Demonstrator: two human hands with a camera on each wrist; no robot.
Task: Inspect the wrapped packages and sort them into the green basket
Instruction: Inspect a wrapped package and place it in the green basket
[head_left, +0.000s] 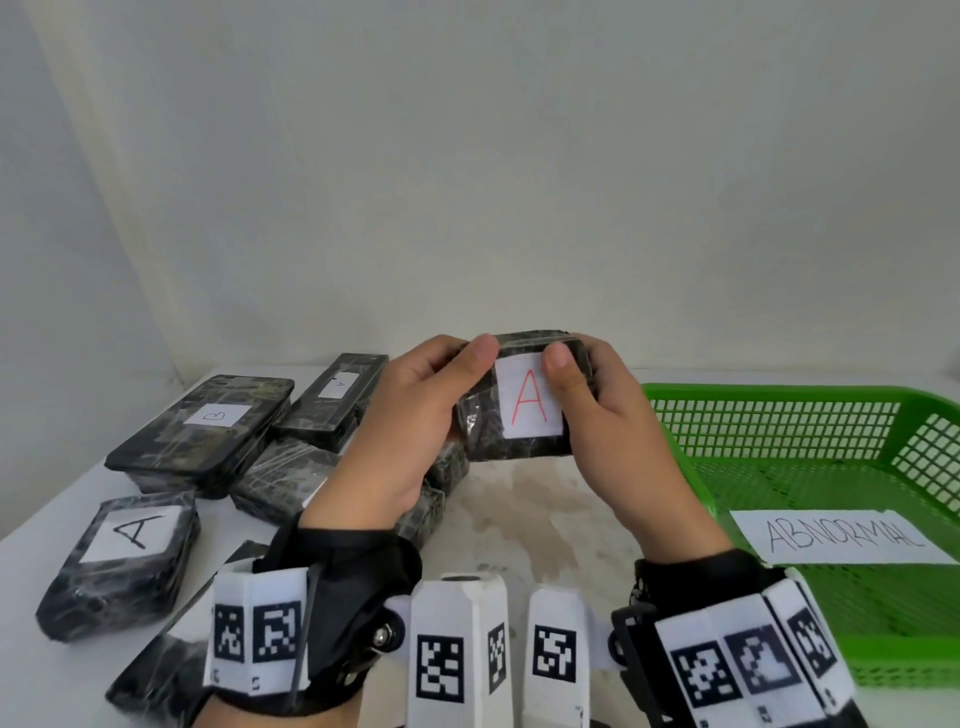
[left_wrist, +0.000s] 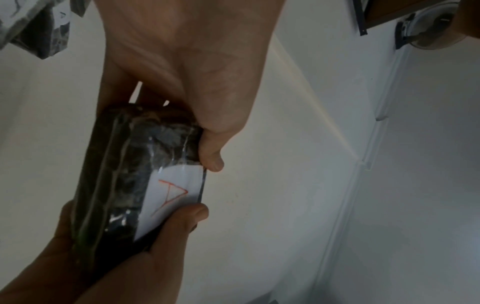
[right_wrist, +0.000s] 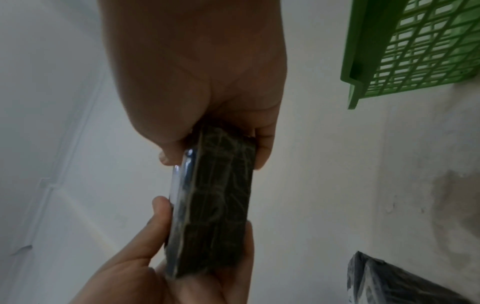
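Observation:
I hold a dark plastic-wrapped package up over the table with both hands, its white label with a red "A" facing me. My left hand grips its left end, thumb on the front. At its right end my right hand grips it the same way. The left wrist view shows the package and its label edge-on between the left hand and the right hand. In the right wrist view the package shows its dark side. The green basket stands to the right.
A paper reading "ABNORMAL" lies in the basket. Several more wrapped packages lie at the left of the white table: one marked "B", one with a black "A", another "A". A white wall stands behind.

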